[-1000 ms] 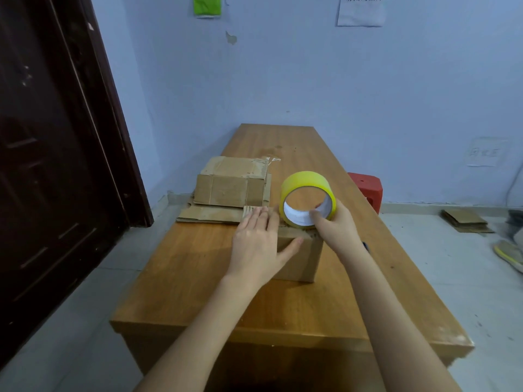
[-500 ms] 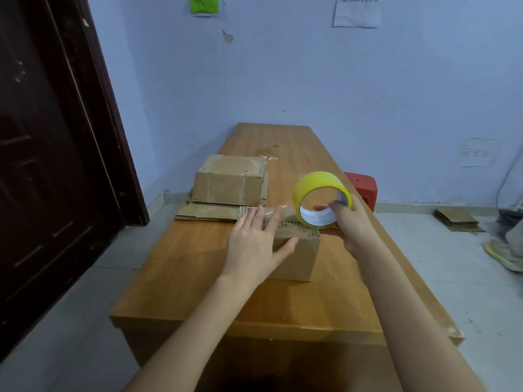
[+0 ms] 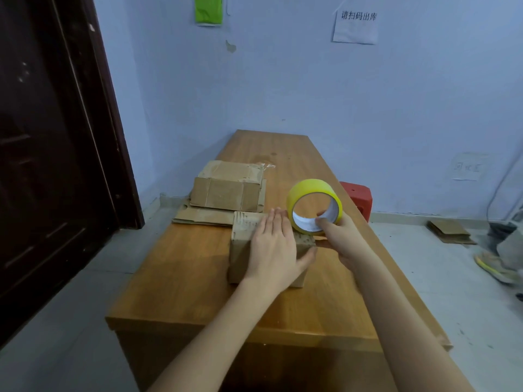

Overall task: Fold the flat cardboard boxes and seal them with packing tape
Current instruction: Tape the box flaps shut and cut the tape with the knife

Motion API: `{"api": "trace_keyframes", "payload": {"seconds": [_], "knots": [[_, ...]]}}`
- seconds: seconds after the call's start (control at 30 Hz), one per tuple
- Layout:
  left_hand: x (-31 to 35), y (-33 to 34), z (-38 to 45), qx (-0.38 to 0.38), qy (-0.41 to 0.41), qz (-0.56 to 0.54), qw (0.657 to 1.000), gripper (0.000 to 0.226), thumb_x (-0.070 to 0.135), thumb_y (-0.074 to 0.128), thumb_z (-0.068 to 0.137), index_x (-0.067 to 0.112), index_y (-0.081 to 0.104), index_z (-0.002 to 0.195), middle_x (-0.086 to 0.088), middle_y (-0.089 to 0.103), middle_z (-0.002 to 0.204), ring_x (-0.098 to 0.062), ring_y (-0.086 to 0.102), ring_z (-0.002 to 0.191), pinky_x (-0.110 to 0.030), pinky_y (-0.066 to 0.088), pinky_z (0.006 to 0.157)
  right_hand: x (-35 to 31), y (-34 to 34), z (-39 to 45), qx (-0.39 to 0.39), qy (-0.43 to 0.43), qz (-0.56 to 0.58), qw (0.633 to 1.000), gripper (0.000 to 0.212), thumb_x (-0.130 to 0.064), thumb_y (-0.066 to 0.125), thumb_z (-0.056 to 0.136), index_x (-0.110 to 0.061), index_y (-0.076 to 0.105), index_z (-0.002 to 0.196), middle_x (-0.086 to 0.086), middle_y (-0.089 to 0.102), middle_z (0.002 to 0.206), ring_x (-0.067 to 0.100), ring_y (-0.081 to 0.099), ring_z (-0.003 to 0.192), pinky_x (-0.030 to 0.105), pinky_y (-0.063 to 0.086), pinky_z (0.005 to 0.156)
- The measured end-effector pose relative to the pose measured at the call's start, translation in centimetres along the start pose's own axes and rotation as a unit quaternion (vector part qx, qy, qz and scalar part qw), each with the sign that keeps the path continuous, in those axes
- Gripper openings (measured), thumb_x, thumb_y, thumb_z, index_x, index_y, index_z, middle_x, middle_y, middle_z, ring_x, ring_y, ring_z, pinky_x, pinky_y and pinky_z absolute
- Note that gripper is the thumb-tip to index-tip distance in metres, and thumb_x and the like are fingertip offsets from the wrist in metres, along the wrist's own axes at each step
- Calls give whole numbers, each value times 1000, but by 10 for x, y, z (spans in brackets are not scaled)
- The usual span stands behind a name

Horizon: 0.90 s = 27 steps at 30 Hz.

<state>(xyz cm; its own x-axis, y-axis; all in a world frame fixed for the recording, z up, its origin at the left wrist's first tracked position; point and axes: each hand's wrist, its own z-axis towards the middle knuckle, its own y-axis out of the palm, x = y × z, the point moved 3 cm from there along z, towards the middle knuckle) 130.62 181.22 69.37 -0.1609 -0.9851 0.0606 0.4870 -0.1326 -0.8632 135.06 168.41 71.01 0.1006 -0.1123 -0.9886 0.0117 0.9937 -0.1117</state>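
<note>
A person's left hand lies flat with straight fingers on top of a small folded cardboard box near the middle of a long wooden table, its thumb spread along the box's right edge. The right hand grips a yellow roll of packing tape, fingers hooked through its core, holding it upright just above the box's far right corner. Behind the box, a taped box rests on flat cardboard sheets.
</note>
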Motion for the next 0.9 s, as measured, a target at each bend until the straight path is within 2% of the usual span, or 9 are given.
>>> {"api": "trace_keyframes", "payload": {"seconds": [0.13,0.33,0.4,0.5,0.6,0.73,0.83,0.9], "knots": [[-8,5,-4,14,8,-11,1000,81,59,35,78,-10,64,110,-23,65,114,-28,65,106,-36,51,94,3,2,5,-5,-3,-21,1000,15,-8,46,97,-10,51,111,3,59,98,14,60,86,23,52,55],[-11,8,-3,19,32,26,999,77,59,32,80,-5,68,104,-20,68,108,-28,66,103,-35,49,93,5,5,7,-22,-16,-50,998,23,-14,60,93,-7,57,115,10,67,105,18,66,88,23,55,58],[-11,8,-3,13,39,32,999,78,60,29,81,-3,69,102,-19,69,107,-27,66,103,-34,50,92,4,3,7,-39,-13,-59,997,21,-14,54,96,-6,56,116,10,67,106,16,66,86,21,55,58],[-11,8,-1,13,53,41,998,77,59,27,80,-2,71,96,-19,70,103,-28,67,100,-34,53,88,3,0,11,-50,1,-59,997,27,-12,48,99,-7,48,126,13,62,114,21,65,93,22,55,57],[-12,9,2,8,57,35,998,77,59,27,79,0,72,97,-18,70,103,-27,68,99,-33,53,87,6,-2,10,-36,10,-14,999,27,-9,47,97,-6,49,124,15,62,115,25,65,96,27,57,58],[-11,9,3,-12,62,19,998,80,61,27,76,-1,71,102,-18,70,106,-26,68,100,-33,52,87,9,-1,0,-19,11,50,999,16,-3,44,96,-10,56,103,7,64,96,18,65,82,24,55,54],[-11,8,2,-16,64,22,998,80,60,27,78,-2,69,105,-18,68,110,-26,66,103,-34,52,89,9,-4,-2,1,29,100,995,14,-3,43,96,-5,53,106,9,61,96,19,63,80,25,54,52],[-14,8,0,-13,60,27,998,80,61,26,79,-1,69,107,-17,68,111,-25,66,105,-34,51,90,15,-6,-5,31,54,183,981,17,1,40,96,-7,52,106,10,60,98,22,63,83,31,56,53]]}}
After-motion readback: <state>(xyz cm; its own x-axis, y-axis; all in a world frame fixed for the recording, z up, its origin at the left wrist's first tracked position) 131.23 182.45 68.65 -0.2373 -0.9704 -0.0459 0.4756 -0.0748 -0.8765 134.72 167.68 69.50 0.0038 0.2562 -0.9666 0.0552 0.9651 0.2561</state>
